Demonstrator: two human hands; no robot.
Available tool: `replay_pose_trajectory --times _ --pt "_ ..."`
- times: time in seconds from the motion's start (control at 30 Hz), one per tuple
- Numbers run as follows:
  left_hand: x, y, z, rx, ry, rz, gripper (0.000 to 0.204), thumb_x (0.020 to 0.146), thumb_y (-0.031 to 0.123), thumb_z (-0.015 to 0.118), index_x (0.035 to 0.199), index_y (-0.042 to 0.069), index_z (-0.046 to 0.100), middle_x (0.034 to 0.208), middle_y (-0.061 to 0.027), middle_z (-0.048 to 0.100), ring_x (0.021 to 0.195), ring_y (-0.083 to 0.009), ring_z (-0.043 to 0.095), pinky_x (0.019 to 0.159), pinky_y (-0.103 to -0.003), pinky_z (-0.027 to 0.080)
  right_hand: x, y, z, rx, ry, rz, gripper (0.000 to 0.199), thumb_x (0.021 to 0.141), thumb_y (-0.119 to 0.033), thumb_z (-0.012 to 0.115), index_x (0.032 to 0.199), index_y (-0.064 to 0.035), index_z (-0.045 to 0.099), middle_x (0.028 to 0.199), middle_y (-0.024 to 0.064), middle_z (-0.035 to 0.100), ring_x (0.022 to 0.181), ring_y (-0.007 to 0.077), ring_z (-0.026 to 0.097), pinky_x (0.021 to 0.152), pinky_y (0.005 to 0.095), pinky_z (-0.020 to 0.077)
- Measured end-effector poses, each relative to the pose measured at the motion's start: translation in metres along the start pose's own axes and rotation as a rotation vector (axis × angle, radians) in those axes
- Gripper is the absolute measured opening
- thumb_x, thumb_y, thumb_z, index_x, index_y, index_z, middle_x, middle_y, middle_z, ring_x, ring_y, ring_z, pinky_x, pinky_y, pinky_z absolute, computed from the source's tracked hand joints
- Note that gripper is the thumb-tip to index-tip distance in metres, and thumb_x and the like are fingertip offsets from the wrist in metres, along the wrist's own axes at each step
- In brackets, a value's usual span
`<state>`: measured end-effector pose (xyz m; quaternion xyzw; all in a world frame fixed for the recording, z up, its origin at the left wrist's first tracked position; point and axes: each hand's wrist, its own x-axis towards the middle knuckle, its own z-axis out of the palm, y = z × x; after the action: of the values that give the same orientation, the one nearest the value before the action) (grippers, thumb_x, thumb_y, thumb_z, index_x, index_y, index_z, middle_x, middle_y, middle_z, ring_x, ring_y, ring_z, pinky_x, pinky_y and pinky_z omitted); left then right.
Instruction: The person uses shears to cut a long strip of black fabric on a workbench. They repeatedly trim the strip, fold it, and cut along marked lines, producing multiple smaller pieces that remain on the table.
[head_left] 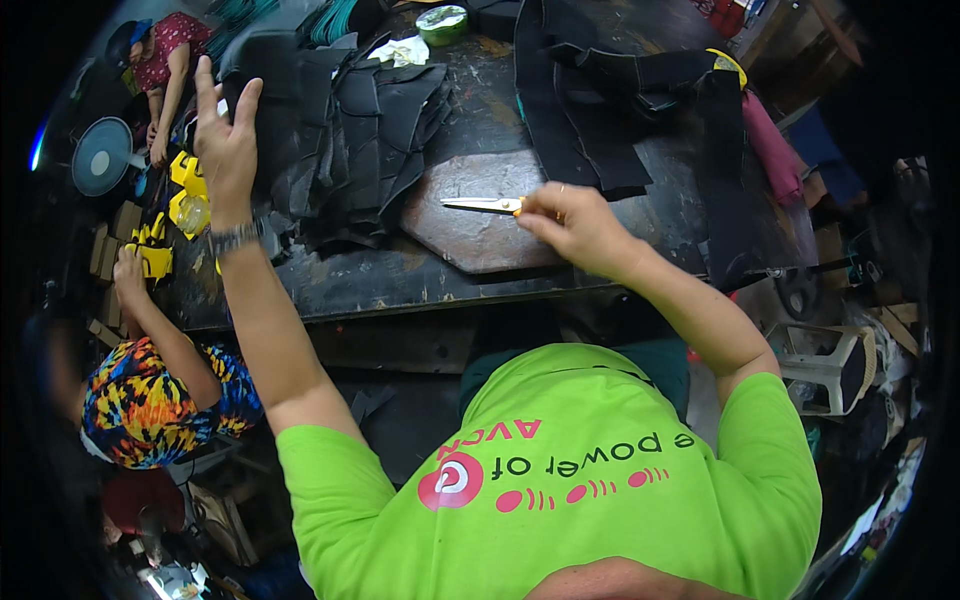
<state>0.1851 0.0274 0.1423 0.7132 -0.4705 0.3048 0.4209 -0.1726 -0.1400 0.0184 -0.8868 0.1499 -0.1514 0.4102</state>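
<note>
Your right hand (580, 226) closes its fingers around the handle of a pair of scissors (484, 205), blades together and pointing left across a worn brown board (480, 243) near the front edge of the dark bench (385, 288). Your left hand (226, 150) is raised with fingers and thumb spread wide, just beside a heap of cut black fabric pieces (372, 150), though whether it touches them you cannot tell from this angle. Beyond the scissors, to the right, long black strips (590, 125) drape over the bench.
</note>
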Motion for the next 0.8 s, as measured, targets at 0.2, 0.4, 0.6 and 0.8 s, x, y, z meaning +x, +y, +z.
replay_pose_trajectory --times 0.2,0.4,0.6,0.8 --pt "-0.062 -0.114 0.060 0.278 -0.306 -0.030 0.049 0.108 0.030 0.035 0.149 0.005 0.043 0.150 -0.0237 0.043 0.139 -0.0401 0.038 0.112 -0.044 0.036 -0.036 0.022 0.006 -0.342 0.217 -0.222 0.023 0.083 -0.013 0.073 0.104 -0.0063 0.068 0.099 0.0092 0.061 0.097 0.0301 0.056 0.085 0.0411 0.0455" --pt "-0.070 -0.078 0.052 -0.118 -0.149 -0.262 0.068 0.103 0.047 0.050 0.152 0.003 0.036 0.149 -0.0248 0.046 0.137 -0.0385 0.044 0.113 -0.040 0.034 -0.033 0.028 -0.010 -0.496 0.126 -0.074 0.029 0.083 -0.008 0.071 0.111 -0.0051 0.064 0.103 0.0111 0.061 0.097 0.0316 0.057 0.086 0.0411 0.0469" --pt "-0.033 -0.034 0.049 -0.024 -0.211 0.075 0.076 0.089 0.040 0.074 0.149 0.006 0.042 0.148 -0.0219 0.048 0.138 -0.0378 0.045 0.115 -0.041 0.034 -0.025 0.025 -0.008 -0.515 0.047 -0.030 0.031 0.083 -0.007 0.069 0.113 -0.0042 0.062 0.102 0.0123 0.061 0.099 0.0328 0.058 0.088 0.0422 0.0477" --pt "-0.040 -0.030 0.064 0.113 -0.344 0.008 0.077 0.087 0.045 0.073 0.151 0.018 0.041 0.150 -0.0174 0.047 0.139 -0.0362 0.043 0.114 -0.044 0.037 -0.019 0.026 -0.008 -0.559 0.007 0.103 0.027 0.084 -0.009 0.067 0.108 -0.0009 0.062 0.103 0.0158 0.062 0.102 0.0355 0.059 0.087 0.0457 0.0497"
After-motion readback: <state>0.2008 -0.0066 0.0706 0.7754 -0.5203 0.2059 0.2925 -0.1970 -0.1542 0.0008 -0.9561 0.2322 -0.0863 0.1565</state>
